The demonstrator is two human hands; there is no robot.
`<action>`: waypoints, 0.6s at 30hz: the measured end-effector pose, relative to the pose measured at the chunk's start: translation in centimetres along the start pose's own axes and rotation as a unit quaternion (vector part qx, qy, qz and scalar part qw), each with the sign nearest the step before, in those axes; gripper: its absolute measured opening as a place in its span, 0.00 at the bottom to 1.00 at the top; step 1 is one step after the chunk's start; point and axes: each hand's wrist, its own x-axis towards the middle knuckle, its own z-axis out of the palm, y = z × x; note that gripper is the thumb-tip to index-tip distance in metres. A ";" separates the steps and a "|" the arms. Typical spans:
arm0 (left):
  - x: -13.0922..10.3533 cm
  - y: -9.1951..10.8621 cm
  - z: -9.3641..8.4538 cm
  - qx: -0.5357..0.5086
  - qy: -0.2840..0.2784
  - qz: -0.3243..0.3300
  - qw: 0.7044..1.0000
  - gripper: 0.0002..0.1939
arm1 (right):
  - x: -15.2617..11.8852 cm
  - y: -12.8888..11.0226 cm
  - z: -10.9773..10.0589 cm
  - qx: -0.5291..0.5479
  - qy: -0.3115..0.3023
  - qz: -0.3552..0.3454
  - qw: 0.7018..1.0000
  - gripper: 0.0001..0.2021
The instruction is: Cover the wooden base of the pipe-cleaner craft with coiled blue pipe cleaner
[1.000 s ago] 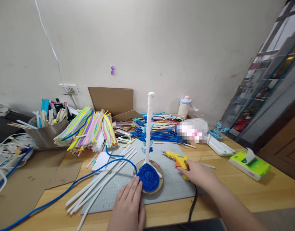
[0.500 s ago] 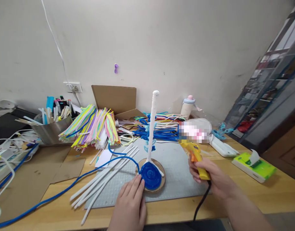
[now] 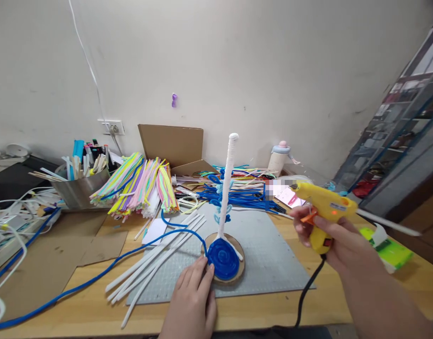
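Observation:
My right hand [image 3: 329,235] grips a yellow glue gun [image 3: 325,207] with an orange trigger, raised over the right side of the table, nozzle toward the left. A glue stick juts from its back. My left hand [image 3: 195,287] rests with its fingertips at the left edge of a blue coil [image 3: 222,259], where the blue pipe cleaner [image 3: 120,256] meets it; its fingers lie together. The coil sits on a round wooden base [image 3: 239,273]. From the base rises an upright white wrapped stem [image 3: 228,183], with blue loops beside it.
White pipe cleaners [image 3: 159,259] lie on a grey cutting mat [image 3: 269,254]. Coloured bundles [image 3: 142,188], blue pipe cleaners [image 3: 237,195] and a metal tin [image 3: 82,190] stand behind. A green tissue pack [image 3: 389,249] is at right. The gun's black cord hangs at the front edge.
My right hand has lifted the glue gun up and to the right, and its nozzle now points left. My left hand stays at the coil's edge. The view has shifted slightly.

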 end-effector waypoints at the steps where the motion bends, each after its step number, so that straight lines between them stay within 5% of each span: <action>1: 0.0 0.0 0.0 -0.002 0.001 -0.003 1.000 0.25 | 0.4 -0.9 -0.1 -0.042 -0.006 -0.032 0.999 0.10; 4: -0.1 0.0 0.1 -0.007 -0.003 -0.007 1.000 0.25 | 1.5 -2.8 -0.1 -0.227 -0.062 -0.029 0.971 0.13; 9: -0.1 -0.1 0.2 -0.018 -0.015 -0.002 1.000 0.27 | 2.0 -1.1 2.5 -0.459 -0.221 0.113 0.853 0.17; 12: -0.1 -0.1 0.2 -0.016 -0.020 0.000 1.000 0.27 | 1.5 1.9 5.1 -0.451 -0.284 0.109 0.839 0.16; 18: 0.0 0.0 0.0 -0.011 -0.021 0.001 1.000 0.27 | 1.4 5.3 8.1 -0.451 -0.313 0.107 0.829 0.14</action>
